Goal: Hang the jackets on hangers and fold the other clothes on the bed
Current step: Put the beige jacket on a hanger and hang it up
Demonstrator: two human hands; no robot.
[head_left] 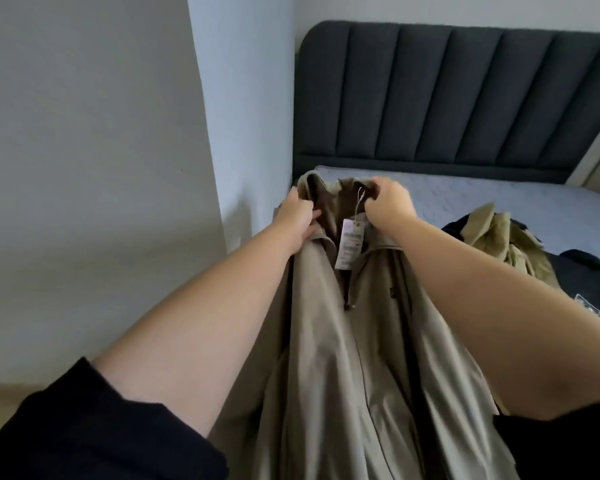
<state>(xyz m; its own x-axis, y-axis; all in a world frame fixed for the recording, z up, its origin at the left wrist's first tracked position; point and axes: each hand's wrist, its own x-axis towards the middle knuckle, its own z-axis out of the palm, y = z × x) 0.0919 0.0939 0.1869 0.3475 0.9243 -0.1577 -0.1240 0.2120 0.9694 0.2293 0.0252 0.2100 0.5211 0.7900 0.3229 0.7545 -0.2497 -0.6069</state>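
Here both hands clutch the jacket's collar, left hand (296, 221) and right hand (388, 205) lifting the jacket (343, 358); more clothes (506, 237) lie right on the bed (465, 192).

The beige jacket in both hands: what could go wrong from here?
1. Both the left hand and the right hand grip the collar of the beige jacket; freeing either one may let that side slump.
2. The paper tag dangling in the neck opening could snag or tear.
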